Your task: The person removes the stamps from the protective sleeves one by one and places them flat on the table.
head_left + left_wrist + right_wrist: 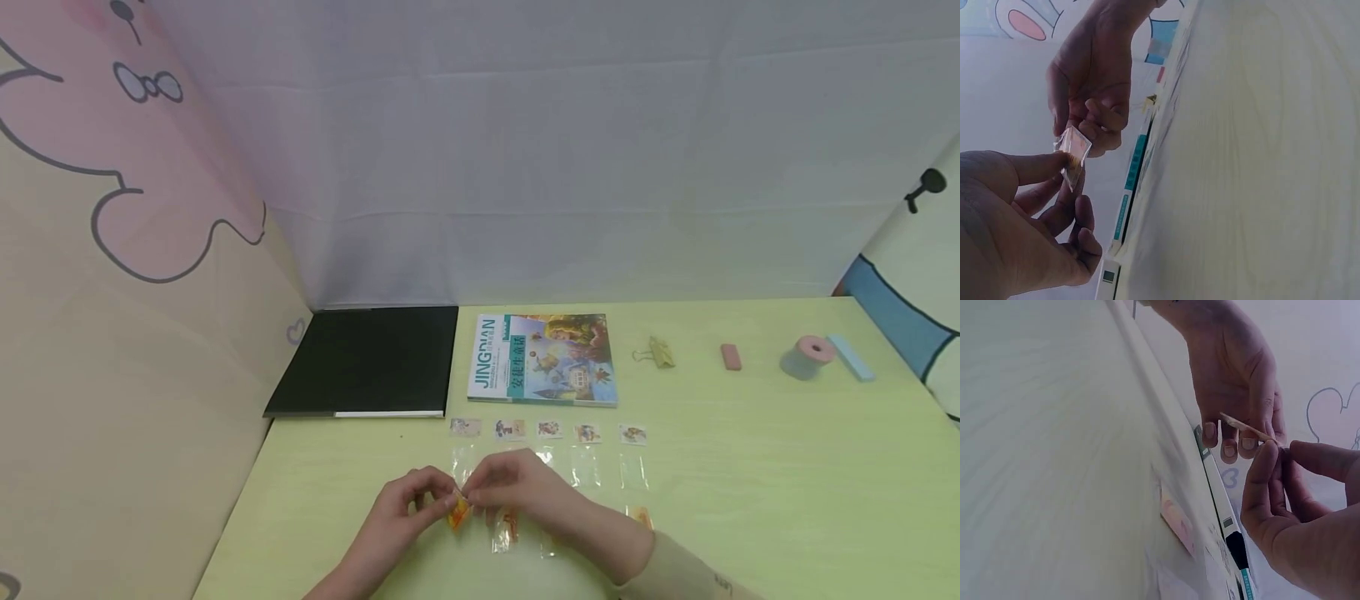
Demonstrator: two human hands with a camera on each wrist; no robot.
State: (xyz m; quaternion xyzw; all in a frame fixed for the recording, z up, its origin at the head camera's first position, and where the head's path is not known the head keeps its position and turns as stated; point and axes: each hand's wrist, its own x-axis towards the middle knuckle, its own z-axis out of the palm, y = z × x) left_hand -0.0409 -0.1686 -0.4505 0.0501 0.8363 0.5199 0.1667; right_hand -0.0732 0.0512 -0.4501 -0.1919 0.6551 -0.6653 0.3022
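Note:
In the head view a small clear plastic bag with an orange picture card inside [458, 512] hangs between the two hands. My left hand [411, 507] pinches its side between thumb and forefinger, also seen in the left wrist view, where the bag [1077, 149] is tilted. The fingertips of my right hand [522, 486] pinch the bag's upper edge. Edge-on, the bag [1244, 427] looks thin in the right wrist view. Below my right hand lies another bagged card [506, 531], and one more [640, 517] is right of the forearm.
A row of small picture cards [550, 429] lies beyond the hands, with clear bags [586, 467] in front. Farther back are a black folder [367, 358], a storybook [555, 358], a binder clip [661, 352], a pink eraser [731, 357], a roll [807, 358] and a blue stick [851, 358].

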